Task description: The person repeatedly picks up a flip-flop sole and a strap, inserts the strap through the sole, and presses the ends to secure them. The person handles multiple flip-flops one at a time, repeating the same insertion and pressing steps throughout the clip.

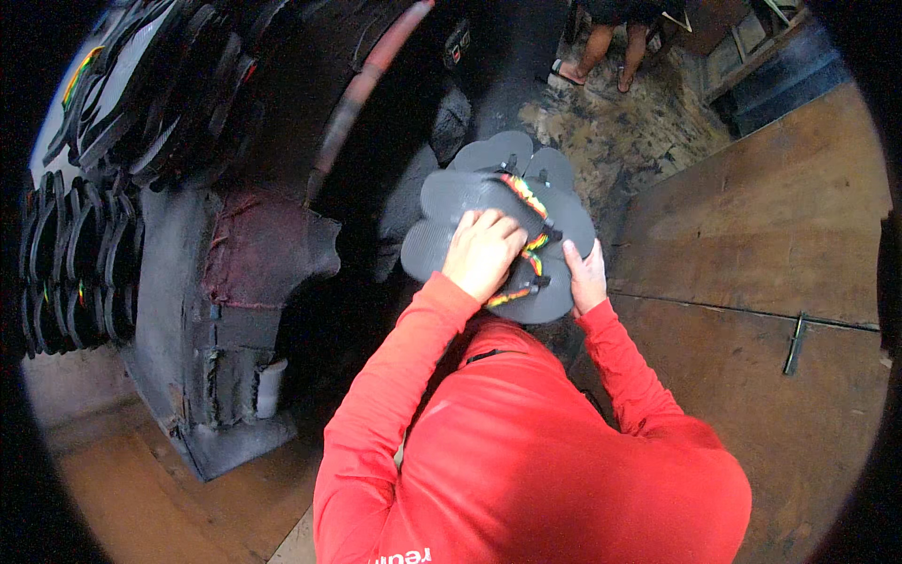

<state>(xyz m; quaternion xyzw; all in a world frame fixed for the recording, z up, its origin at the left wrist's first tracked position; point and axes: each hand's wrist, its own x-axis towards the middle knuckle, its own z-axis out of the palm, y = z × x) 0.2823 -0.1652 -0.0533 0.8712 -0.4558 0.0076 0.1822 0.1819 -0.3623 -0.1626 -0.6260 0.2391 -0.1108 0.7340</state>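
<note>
In front of my body I have a bunch of dark grey flip-flops, fanned so that several rounded sole ends overlap. The front pair has straps patterned in red, yellow and green. My left hand lies over the front soles beside the straps, its fingers curled onto them; the fingertips are partly hidden and slightly blurred. On the other side, my right hand grips the edge of the bunch with the thumb on top and the other fingers mostly hidden beneath.
At left stands a dusty black machine with a reddish cloth-like patch. More dark flip-flops are stacked in rows beyond it. Wooden boards fill the right side, bearing a metal handle. Another person's legs show at the far end.
</note>
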